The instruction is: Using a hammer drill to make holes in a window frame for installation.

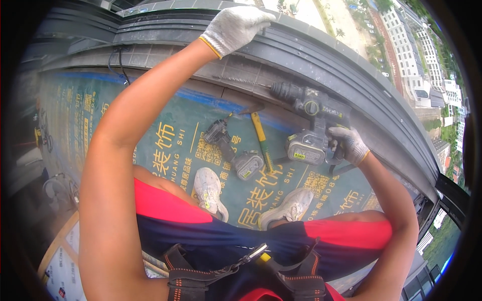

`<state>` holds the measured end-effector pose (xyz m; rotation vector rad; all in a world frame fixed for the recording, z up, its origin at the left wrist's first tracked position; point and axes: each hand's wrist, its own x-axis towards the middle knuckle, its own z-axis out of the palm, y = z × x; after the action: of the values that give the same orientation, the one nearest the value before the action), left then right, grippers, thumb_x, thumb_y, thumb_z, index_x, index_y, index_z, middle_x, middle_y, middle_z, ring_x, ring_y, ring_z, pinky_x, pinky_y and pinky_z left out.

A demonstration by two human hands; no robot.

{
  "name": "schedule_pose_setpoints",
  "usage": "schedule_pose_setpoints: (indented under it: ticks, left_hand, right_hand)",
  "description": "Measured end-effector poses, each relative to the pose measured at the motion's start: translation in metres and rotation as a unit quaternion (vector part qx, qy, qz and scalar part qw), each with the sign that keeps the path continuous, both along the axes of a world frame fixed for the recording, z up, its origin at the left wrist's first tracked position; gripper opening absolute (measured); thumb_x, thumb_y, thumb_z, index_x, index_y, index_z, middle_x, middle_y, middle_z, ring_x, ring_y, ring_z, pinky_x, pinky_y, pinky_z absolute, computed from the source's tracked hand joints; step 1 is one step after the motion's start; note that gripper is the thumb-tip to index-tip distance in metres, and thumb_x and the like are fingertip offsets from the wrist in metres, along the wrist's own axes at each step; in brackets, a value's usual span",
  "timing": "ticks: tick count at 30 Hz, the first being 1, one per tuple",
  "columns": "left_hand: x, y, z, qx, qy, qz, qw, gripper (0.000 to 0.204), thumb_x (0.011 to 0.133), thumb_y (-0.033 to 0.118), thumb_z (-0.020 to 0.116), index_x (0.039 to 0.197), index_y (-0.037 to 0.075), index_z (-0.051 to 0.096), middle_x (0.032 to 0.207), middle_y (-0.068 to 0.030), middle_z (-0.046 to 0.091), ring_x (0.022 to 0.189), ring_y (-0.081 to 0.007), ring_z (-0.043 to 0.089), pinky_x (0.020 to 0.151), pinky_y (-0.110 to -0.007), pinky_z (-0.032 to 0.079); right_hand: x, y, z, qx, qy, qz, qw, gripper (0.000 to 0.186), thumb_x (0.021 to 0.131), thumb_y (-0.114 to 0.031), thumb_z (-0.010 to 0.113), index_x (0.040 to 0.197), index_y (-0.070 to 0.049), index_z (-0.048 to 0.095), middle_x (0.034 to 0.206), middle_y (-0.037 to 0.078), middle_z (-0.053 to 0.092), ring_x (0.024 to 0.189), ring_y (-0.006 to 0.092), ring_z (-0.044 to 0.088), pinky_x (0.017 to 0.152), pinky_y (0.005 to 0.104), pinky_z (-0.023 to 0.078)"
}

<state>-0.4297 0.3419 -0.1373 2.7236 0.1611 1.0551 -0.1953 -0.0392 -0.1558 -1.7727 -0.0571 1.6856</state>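
Note:
My right hand point(350, 144), in a white knit glove, is wrapped round the handle of a black cordless rotary hammer point(312, 113) with a grey battery at its base. Its long drill bit point(241, 80) points left, beside the low tiled ledge. Farther off and to the left, my left hand point(235, 31), gloved too, is over the grey window frame point(301, 50). Its fingers are curled and pressed together; whatever they may hold is hidden. Between my arms, a smaller cordless driver point(231, 148) lies on the floor next to a hammer point(261, 140) with a yellow and green handle.
Green printed protective sheeting point(165, 150) covers the floor, with blue tape point(211, 100) along its far edge. My two shoes point(210, 193) stand on it, close to the driver. Beyond the frame is a long drop to buildings point(406, 50). A black cable point(123, 67) hangs at the left.

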Motion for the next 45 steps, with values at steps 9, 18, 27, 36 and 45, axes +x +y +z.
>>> schedule_pose_setpoints:
  ticks: [9,18,27,36,45]
  left_hand:
    - [-0.013,-0.007,-0.021,-0.013,0.158,0.03,0.987,0.026,0.095,0.021,0.071,0.12,0.015,0.076,0.122,-0.0084,0.073,0.114,-0.0306,0.068,0.096,-0.04,0.055]
    - [-0.018,-0.017,-0.001,0.135,0.092,0.038,0.986,0.04,0.089,0.029,0.073,0.125,0.011,0.07,0.114,-0.0128,0.071,0.115,-0.0347,0.064,0.102,-0.048,0.05]
    - [-0.054,-0.033,0.0,0.007,0.084,0.138,0.987,0.022,0.086,0.02,0.074,0.107,0.013,0.074,0.112,-0.0074,0.069,0.111,-0.0315,0.062,0.1,-0.045,0.048]
    - [-0.07,-0.122,0.03,-0.118,0.202,-0.089,0.968,0.07,0.08,0.031,0.082,0.141,0.008,0.057,0.131,-0.0195,0.062,0.124,-0.0373,0.058,0.109,-0.046,0.048]
    - [-0.102,-0.126,0.025,-0.585,0.444,-0.12,0.668,0.062,0.076,0.022,0.089,0.127,0.0,0.063,0.101,-0.0111,0.074,0.082,-0.0146,0.071,0.066,-0.03,0.062]
  right_hand:
    - [0.0,-0.002,-0.003,0.005,-0.013,0.0,1.0,0.026,0.089,-0.024,0.074,0.102,-0.002,0.07,0.083,0.008,0.068,0.068,0.0167,0.062,0.058,0.0312,0.051]
    - [-0.002,0.006,0.01,-0.015,0.025,-0.014,0.999,0.022,0.09,-0.017,0.076,0.105,-0.002,0.068,0.081,0.007,0.067,0.064,0.0155,0.061,0.059,0.0305,0.051]
    - [-0.001,0.0,0.003,-0.004,-0.013,0.019,1.0,0.03,0.093,-0.031,0.07,0.109,-0.005,0.068,0.085,0.009,0.063,0.064,0.0218,0.06,0.047,0.0361,0.047]
    - [-0.028,0.004,0.028,0.039,0.009,0.042,0.998,0.038,0.094,-0.027,0.071,0.121,-0.002,0.063,0.085,0.009,0.066,0.063,0.018,0.062,0.051,0.0335,0.051]
    - [-0.129,0.078,0.059,0.135,-0.07,0.301,0.942,0.035,0.087,-0.029,0.087,0.102,-0.002,0.071,0.074,0.001,0.067,0.059,0.0074,0.059,0.053,0.025,0.047]
